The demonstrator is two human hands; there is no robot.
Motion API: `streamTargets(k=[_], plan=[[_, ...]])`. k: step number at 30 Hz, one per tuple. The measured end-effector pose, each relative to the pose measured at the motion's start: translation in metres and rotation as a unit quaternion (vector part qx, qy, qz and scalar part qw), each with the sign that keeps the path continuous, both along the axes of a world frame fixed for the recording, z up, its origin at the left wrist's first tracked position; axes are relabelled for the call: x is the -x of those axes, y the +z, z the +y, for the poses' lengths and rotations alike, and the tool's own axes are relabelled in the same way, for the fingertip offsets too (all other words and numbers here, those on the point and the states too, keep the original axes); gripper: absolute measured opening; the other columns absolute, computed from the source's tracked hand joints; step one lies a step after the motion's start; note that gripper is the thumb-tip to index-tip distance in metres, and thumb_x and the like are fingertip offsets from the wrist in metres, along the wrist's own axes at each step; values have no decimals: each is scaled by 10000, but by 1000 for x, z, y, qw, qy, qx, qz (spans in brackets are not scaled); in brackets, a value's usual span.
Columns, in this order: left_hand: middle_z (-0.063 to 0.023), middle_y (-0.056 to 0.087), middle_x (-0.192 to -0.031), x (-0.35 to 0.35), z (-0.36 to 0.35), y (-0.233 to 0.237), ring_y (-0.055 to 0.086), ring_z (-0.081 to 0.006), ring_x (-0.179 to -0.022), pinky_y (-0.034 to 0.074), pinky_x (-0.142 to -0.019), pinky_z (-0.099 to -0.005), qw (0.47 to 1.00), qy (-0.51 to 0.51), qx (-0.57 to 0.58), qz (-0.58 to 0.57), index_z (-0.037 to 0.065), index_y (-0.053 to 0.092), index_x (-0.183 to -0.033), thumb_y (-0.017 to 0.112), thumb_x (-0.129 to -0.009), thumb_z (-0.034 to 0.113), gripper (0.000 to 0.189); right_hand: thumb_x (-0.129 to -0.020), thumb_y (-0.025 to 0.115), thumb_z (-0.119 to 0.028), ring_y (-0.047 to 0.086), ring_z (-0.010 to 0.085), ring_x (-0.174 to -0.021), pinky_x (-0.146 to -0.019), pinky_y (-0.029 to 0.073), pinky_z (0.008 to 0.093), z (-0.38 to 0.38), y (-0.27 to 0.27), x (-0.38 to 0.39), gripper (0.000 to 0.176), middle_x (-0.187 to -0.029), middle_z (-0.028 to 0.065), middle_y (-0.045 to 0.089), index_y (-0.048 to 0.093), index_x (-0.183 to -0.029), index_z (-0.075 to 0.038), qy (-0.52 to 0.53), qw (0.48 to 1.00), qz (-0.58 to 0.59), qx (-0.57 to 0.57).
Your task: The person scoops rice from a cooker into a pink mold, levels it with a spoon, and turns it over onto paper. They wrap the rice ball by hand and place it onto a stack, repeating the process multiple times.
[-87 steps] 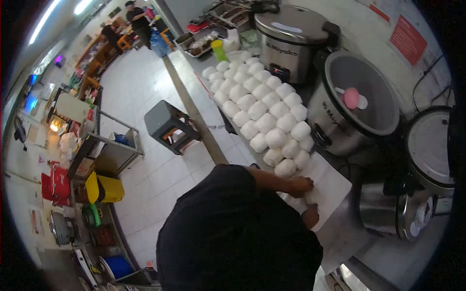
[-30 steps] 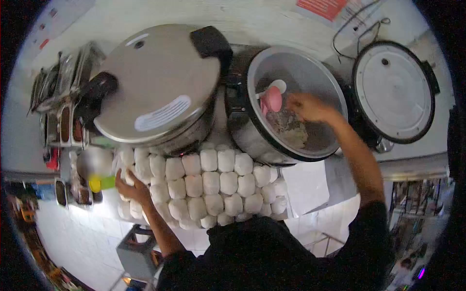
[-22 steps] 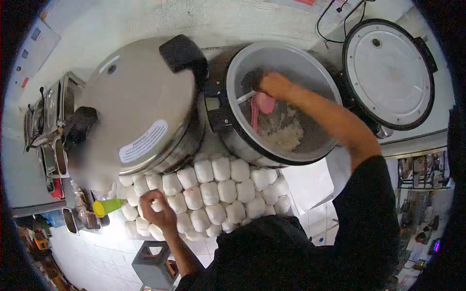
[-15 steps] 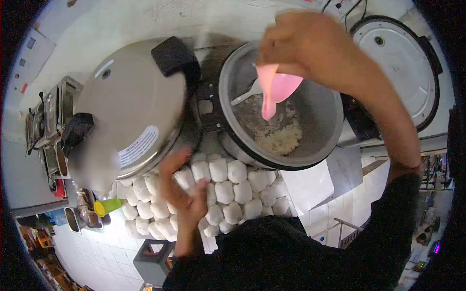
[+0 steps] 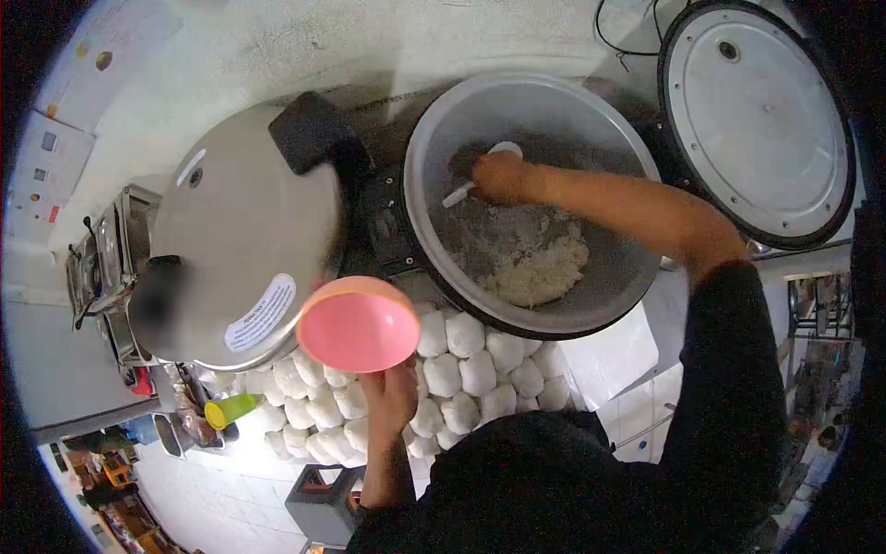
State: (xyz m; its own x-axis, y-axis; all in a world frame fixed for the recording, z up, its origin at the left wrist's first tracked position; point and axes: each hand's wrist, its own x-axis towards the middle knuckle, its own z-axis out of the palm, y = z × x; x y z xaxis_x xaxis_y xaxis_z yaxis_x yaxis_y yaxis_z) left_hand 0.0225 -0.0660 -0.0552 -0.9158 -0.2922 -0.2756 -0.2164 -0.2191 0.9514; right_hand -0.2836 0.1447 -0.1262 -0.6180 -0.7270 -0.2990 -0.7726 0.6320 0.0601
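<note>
My left hand (image 5: 391, 395) holds a pink bowl (image 5: 360, 334) up from below, its hollow facing me with nothing in it. Inside the large open rice cooker (image 5: 618, 231), my right hand (image 5: 506, 177) is closed around a white rice paddle (image 5: 458, 194), whose two ends show on either side of the fist. Cooked rice (image 5: 540, 270) lies in a heap at the near side of the pot, with thin remnants on the bottom. Under the bowl and my left hand are several rows of white rounded bundles (image 5: 478, 373).
A second cooker (image 5: 245, 222) stands lidded on the left. The open cooker's raised lid (image 5: 757, 120) leans back at the right. White sheets (image 5: 614, 355) lie beside the bundles; a yellow-green cup (image 5: 231, 410) lies on its side at the left. Behind runs a wall (image 5: 415, 37).
The pink bowl has passed from my right hand to my left, over the bundles. My right hand has gone down into the cooker and taken hold of the rice paddle.
</note>
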Motion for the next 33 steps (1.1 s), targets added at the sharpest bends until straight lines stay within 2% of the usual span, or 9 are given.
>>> streamTargets(k=[4,7,10,14,20,23,26,32,33], plan=[[-90,607,-972,16,-6,-40,575,-169,-862,463,-761,-291,993,0,90,76,-51,568,-1055,476,-947,78,192,-824,619,-202,678,361,-828,-722,547,490,1,-46,21,224,-878,187,686,665,-935,-13,55,998,22,15],[-131,595,-1107,30,-9,-52,592,-224,-976,456,-876,-331,977,-30,178,115,-59,544,-1158,493,-932,77,269,-806,621,-183,677,375,-804,-730,543,490,-6,-11,12,213,-843,198,680,674,-921,-12,100,994,-3,-52],[-159,547,-1202,50,-7,-54,571,-264,-1054,424,-946,-358,955,-53,239,166,-48,524,-1221,522,-912,93,340,-780,640,-155,672,384,-812,-735,542,483,11,25,6,190,-856,220,670,684,-881,-1,14,997,-65,41],[-189,492,-1274,65,-5,-51,527,-312,-1136,378,-1013,-388,923,-63,309,221,-28,516,-1253,562,-881,116,401,-742,690,-120,669,378,-819,-704,536,491,51,103,-7,163,-870,206,678,698,-853,-2,-118,988,-30,-92],[-206,485,-1239,80,-3,-39,445,-400,-1190,336,-1027,-420,850,-99,455,246,1,525,-1109,617,-816,139,336,-825,640,-136,677,330,-834,-694,539,492,113,85,-12,180,-910,136,707,725,-960,-53,-13,937,-6,-350],[-163,512,-1145,84,-2,-32,503,-309,-1038,391,-924,-380,846,-71,483,214,-9,483,-1112,588,-718,40,411,-848,604,-127,686,296,-837,-686,552,445,115,52,-36,183,-922,135,708,726,-975,-81,224,882,0,-413],[-149,514,-1135,84,-7,-33,505,-295,-995,396,-906,-368,820,-92,520,221,4,485,-1129,599,-733,52,416,-866,578,-122,689,274,-853,-664,557,411,119,43,-65,186,-934,123,710,724,-971,-73,72,960,-90,-256],[-242,439,-1330,78,-3,-32,509,-395,-1158,405,-958,-421,898,-112,399,151,18,574,-1049,656,-790,117,290,-844,599,-211,690,303,-912,-668,554,455,90,23,-86,314,-973,92,712,652,-1152,-188,133,891,-181,-394],[-235,452,-1324,78,-3,-29,524,-388,-1145,413,-955,-419,903,-108,390,143,23,585,-1050,660,-787,111,288,-855,597,-209,685,314,-896,-674,550,448,94,15,-91,342,-957,127,704,610,-1189,-133,134,924,-179,-311]])
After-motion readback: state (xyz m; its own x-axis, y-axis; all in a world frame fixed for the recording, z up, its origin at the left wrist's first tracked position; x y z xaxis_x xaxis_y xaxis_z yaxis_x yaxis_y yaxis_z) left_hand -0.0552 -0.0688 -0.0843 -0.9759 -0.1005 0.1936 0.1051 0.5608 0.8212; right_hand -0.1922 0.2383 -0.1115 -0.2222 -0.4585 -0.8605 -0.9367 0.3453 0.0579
